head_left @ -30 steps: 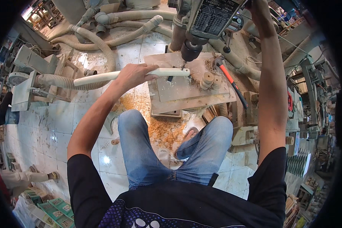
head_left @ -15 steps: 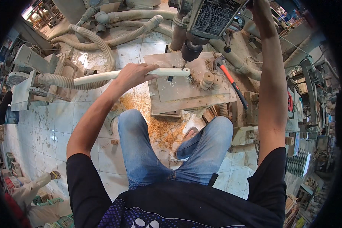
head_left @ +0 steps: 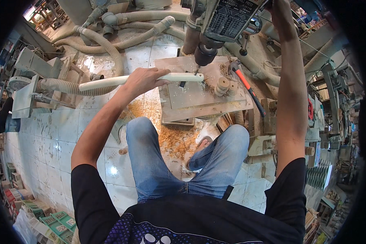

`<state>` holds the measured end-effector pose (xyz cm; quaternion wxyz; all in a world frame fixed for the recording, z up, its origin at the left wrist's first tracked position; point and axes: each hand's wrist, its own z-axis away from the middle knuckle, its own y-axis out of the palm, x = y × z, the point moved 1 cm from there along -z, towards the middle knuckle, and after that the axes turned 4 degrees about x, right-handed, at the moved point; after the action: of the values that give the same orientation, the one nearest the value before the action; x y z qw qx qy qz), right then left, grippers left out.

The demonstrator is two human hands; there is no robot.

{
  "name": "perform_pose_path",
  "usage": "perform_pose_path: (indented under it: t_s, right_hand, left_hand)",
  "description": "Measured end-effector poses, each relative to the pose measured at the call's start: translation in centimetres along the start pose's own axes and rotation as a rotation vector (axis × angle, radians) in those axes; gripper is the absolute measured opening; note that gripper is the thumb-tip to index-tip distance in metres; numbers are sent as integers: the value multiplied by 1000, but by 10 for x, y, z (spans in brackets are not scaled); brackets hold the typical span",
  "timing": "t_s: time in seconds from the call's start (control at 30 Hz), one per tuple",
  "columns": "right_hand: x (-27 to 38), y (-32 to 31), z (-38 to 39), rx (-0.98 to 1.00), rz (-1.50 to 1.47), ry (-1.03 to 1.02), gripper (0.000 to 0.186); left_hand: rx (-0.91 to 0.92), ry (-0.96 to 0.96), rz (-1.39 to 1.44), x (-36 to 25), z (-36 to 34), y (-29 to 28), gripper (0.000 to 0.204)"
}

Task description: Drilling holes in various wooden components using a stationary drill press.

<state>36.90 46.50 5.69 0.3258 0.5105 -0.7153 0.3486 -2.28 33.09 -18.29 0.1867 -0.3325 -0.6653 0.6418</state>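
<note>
While the left hand (head_left: 141, 80) is wrapping its fingers (head_left: 157, 74) around the pale wooden stick (head_left: 126, 79), that stick is lying across the bench's (head_left: 199, 97) left edge under the drill chuck (head_left: 205, 55); the right hand (head_left: 277, 5) is reaching up, grip unclear.

Bright even daylight, glare patches on the floor tiles (head_left: 110, 168), soft shadows, sharp centre, strong fisheye bending and black vignette at the rim
</note>
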Motion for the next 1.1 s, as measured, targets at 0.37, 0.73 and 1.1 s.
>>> perform_pose_path:
  t_s: [0.37,0.73,1.1]
  right_hand:
    - [1,-1,-1,-4,-5,-7,23]
    - [3,-2,-1,-4,-13,-13,22]
    - [5,-4,0,-6,-19,-21,22]
  left_hand:
    - [17,-7,-31,1,0,2,42]
    - [17,-7,-21,1,-1,1,43]
    - [2,-14,-12,-2,0,-1,42]
